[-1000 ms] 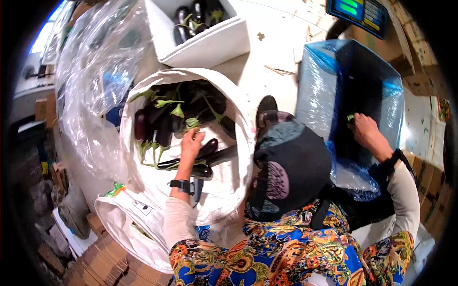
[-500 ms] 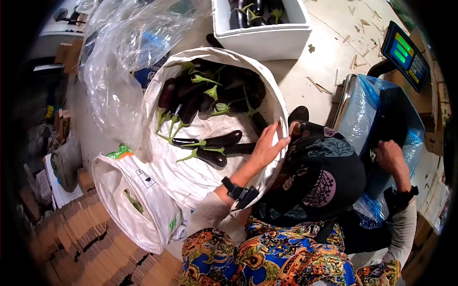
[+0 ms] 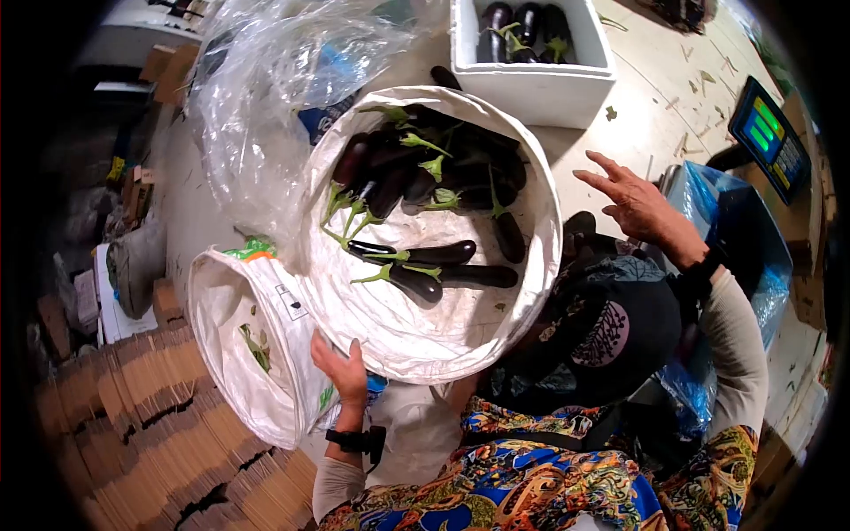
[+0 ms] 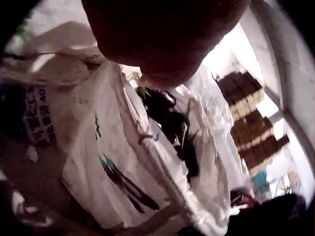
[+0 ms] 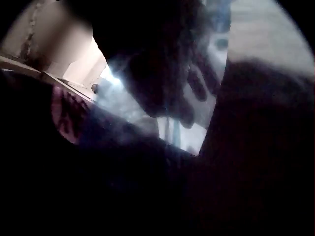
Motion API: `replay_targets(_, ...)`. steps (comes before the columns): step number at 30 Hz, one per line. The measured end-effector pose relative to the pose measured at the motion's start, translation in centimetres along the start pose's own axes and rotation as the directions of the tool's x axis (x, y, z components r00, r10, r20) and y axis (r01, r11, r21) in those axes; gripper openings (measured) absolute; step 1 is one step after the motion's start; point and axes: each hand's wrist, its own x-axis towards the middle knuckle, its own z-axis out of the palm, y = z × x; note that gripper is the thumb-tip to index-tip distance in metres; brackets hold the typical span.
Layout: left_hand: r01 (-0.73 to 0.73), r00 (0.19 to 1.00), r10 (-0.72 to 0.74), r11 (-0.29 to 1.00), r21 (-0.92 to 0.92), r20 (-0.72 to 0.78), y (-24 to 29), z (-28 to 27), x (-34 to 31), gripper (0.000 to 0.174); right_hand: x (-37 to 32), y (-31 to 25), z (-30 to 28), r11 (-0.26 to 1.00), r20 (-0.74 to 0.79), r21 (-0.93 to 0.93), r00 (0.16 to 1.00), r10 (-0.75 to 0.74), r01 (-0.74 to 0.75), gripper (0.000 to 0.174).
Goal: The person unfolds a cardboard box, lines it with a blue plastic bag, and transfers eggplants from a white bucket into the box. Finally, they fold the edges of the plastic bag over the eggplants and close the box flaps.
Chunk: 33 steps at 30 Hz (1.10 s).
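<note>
A wide white sack (image 3: 416, 341), its rim rolled open, holds a dark heap of eggplants (image 3: 381, 190). Several more eggplants (image 3: 443, 254) with green stems lie apart on the near side of its white lining. At the sack's near-left outer edge is my left hand (image 3: 343, 372), thumb and fingers spread, right against the cloth. In the left wrist view that hand is a dark shape above the sack wall (image 4: 93, 147) with its printed eggplant picture. My right hand (image 3: 639, 205) is held out with fingers extended and nothing in them, between the sack and the blue-lined box (image 3: 739, 239).
A white foam box (image 3: 531, 93) with several eggplants stands at the back. Beside the blue-lined box is a lit scale display (image 3: 768, 137). A smaller white bag (image 3: 226, 327) with leafy scraps leans at left, near stacked cardboard (image 3: 177, 416). Clear plastic sheeting (image 3: 257, 133) lies behind.
My left hand went from the eggplants to the sack's right rim, then to its near-left outside. My right hand has come up out of the blue-lined box. The head view has shifted.
</note>
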Motion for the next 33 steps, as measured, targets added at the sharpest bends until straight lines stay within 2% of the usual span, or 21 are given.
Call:
replay_targets(1,0.301,0.952,-0.243,0.863,-0.406,0.188,-4.2,1.8,-0.9,0.064,0.9,-0.4,0.0,1.000,0.033,-0.031,0.999,0.002,-0.001,0.071)
replay_targets(2,0.565,0.825,-0.357,0.491,-0.663,0.438,-7.8,3.4,-1.8,0.062,1.9,-0.7,0.2,0.998,0.067,-0.060,0.998,0.003,0.001,0.074)
replay_targets(3,0.675,0.737,-0.362,0.339,-0.656,0.571,-6.7,3.1,-2.4,0.059,2.8,-0.5,1.3,0.977,-0.037,-0.190,0.994,-0.103,0.094,0.079)
replay_targets(6,0.663,0.748,-0.195,0.178,-0.727,0.634,-4.0,6.0,-5.0,0.056,5.3,-0.1,2.9,0.923,-0.021,-0.309,0.968,-0.249,0.231,0.077)
replay_targets(7,0.664,0.744,-0.229,0.152,-0.732,0.628,-2.7,5.6,-4.5,0.057,5.9,-0.5,3.4,0.901,-0.004,-0.353,0.962,-0.273,0.254,0.065)
replay_targets(8,0.662,0.741,-0.260,0.124,-0.739,0.619,-1.4,5.2,-4.0,0.058,6.3,-1.0,3.6,0.909,-0.001,-0.317,0.958,-0.286,0.271,0.044)
replay_targets(9,0.563,0.823,-0.229,0.211,-0.799,0.519,-3.6,6.3,-3.9,0.054,6.9,-1.2,4.3,0.905,-0.041,-0.279,0.938,-0.346,0.321,0.035)
replay_targets(10,0.536,0.843,-0.267,0.336,-0.774,0.468,-6.0,7.0,-3.3,0.051,7.3,-1.4,5.0,0.898,-0.085,-0.242,0.914,-0.397,0.367,0.025)
replay_targets(12,0.476,0.879,-0.317,0.566,-0.673,0.355,-9.8,7.7,-1.1,0.045,6.8,-3.6,4.6,0.933,0.012,-0.109,0.939,-0.342,0.342,0.014)
replay_targets(14,0.483,0.870,-0.373,0.520,-0.704,0.322,-12.3,8.9,2.1,0.048,6.1,-5.3,2.9,0.981,0.194,0.070,0.962,-0.190,0.179,0.014)
replay_targets(16,0.527,0.847,-0.405,0.562,-0.637,0.344,-16.2,9.7,6.7,0.046,5.9,-5.6,2.9,0.971,0.263,0.149,0.939,-0.222,0.188,0.023)
replay_targets(18,0.509,0.861,-0.335,0.562,-0.652,0.383,-11.1,4.6,11.1,0.039,5.8,-6.0,2.6,0.952,0.249,0.223,0.932,-0.265,0.211,0.030)
replay_targets(20,0.628,0.774,-0.304,0.253,-0.736,0.556,-12.7,3.7,13.5,0.031,5.5,-6.7,2.5,0.916,0.170,0.304,0.932,-0.321,0.261,0.036)
replay_targets(21,0.622,0.761,-0.280,0.063,-0.780,0.585,-13.2,3.3,14.1,0.035,5.5,-6.3,3.1,0.926,0.084,0.182,0.933,-0.351,0.332,0.044)
replay_targets(24,0.485,0.767,-0.335,-0.254,-0.837,0.547,-13.1,3.7,10.8,0.043,5.1,-6.9,2.0,0.953,0.043,0.160,0.962,-0.269,0.259,0.048)
replay_targets(25,0.572,0.762,-0.276,-0.134,-0.809,0.585,-17.3,8.1,9.8,0.051,4.9,-7.1,1.7,0.958,0.029,0.157,0.969,-0.246,0.238,0.051)
replay_targets(26,0.659,0.744,-0.336,0.225,-0.717,0.578,-15.8,8.6,7.0,0.056,4.9,-6.9,1.7,0.965,0.053,0.121,0.969,-0.242,0.234,0.052)
replay_targets(27,0.686,0.728,-0.352,0.384,-0.619,0.588,-14.8,9.3,4.9,0.056,4.7,-6.4,2.0,0.969,0.085,0.088,0.967,-0.238,0.231,0.052)
replay_targets(28,0.676,0.736,-0.355,0.425,-0.602,0.576,-14.4,10.2,3.8,0.055,4.4,-6.1,2.2,0.972,0.112,0.052,0.966,-0.232,0.228,0.053)
replay_targets(29,0.660,0.749,-0.357,0.476,-0.582,0.558,-14.2,10.9,3.1,0.055,4.0,-5.8,2.8,0.971,0.044,0.021,0.970,-0.240,0.239,0.053)
replay_targets(33,0.502,0.850,-0.318,0.732,-0.462,0.419,-14.1,11.8,4.4,0.054,2.3,-5.1,2.2,0.992,0.032,0.084,0.995,-0.093,0.090,0.053)
